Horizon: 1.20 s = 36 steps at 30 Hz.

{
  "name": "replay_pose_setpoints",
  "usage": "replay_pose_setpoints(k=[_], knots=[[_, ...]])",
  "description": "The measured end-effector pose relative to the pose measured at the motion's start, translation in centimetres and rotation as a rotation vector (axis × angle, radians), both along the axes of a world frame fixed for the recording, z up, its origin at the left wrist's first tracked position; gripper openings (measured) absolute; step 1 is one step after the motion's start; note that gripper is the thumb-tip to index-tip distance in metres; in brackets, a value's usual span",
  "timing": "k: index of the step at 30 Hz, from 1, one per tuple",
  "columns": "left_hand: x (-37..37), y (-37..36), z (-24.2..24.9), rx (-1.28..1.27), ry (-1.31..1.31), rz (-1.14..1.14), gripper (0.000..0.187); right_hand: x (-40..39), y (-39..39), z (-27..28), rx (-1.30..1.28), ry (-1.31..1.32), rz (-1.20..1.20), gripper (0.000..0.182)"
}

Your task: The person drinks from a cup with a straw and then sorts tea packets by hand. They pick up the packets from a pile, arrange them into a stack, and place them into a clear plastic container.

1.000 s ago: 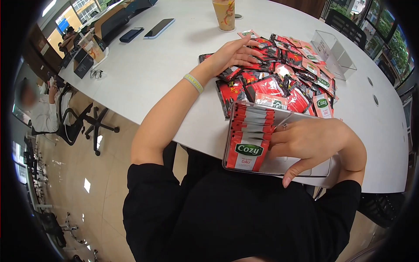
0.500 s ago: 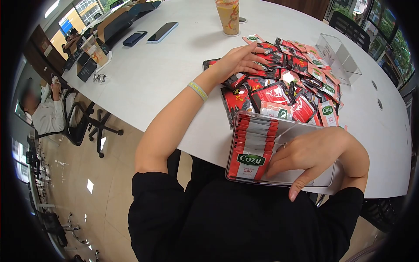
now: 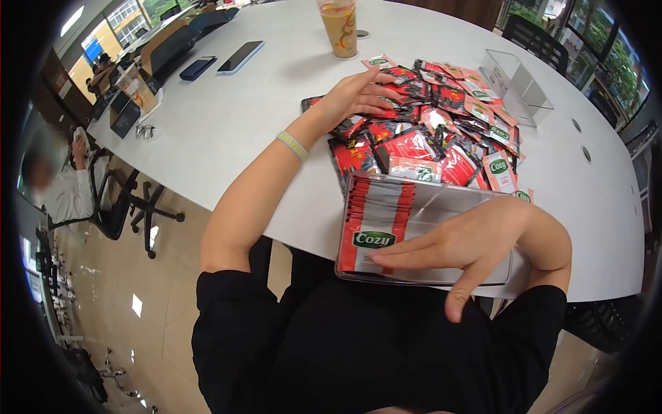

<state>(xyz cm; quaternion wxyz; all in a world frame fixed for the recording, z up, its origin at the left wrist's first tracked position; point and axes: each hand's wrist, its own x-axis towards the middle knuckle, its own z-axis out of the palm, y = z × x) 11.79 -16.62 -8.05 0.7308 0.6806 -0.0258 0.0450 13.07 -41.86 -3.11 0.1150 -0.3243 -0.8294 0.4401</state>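
Note:
In the head view, my left hand [image 3: 355, 100] lies with fingers spread on the left side of a heap of red, black and pink sachets [image 3: 407, 141]. Close to my body, a clear plastic box [image 3: 452, 200] sits at the table's front edge. Its left part holds a row of upright Cozy sachets [image 3: 374, 238], tightly lined up. My right hand [image 3: 476, 234] reaches over the box from the right, fingers stretched out and thumb apart. Its fingertips touch the front sachet's lower face, covering some of the print. I see nothing gripped in either hand.
A second clear box [image 3: 514, 90] stands right of the heap. Behind are a drink cup [image 3: 338, 31], a phone [image 3: 241, 57] and a dark flat case [image 3: 198, 68]. Glasses [image 3: 145, 131] and another cup [image 3: 136, 90] lie far left. A seated person [image 3: 69, 183] is beyond the table.
My right fingers have moved from inside the box, beside the sachet row, to the front sachet's face, and have straightened. My left hand stays on the heap. The whole view has shifted slightly.

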Motion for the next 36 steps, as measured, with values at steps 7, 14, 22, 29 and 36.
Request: replay_pose_setpoints(k=[7, 14, 22, 29, 36], knots=[[-0.1, 0.0, 0.3, -0.018, -0.205, 0.321, 0.039, -0.2, -0.2, 0.5, 0.009, -0.073, -0.101, 0.093], [-0.1, 1.2, -0.8, 0.928, -0.2, 0.583, 0.039, 2.0, -0.2, 3.3, 0.121, 0.03, -0.147, 0.079], [-0.5, 0.8, -3.1, 1.326, -0.038, 0.546, 0.077, 9.2, -0.4, 4.8, 0.56, -0.525, -0.979, 0.065], [-0.8, 0.2, -2.4, 1.217, -0.008, 0.502, 0.095, 12.7, 0.3, 1.8, 0.172, -0.778, -1.098, 0.076], [-1.8, 1.6, -0.3, 1.39, 0.013, 0.571, 0.106, 14.0, 0.1, 1.1, -0.01, -1.093, -1.131, 0.088]])
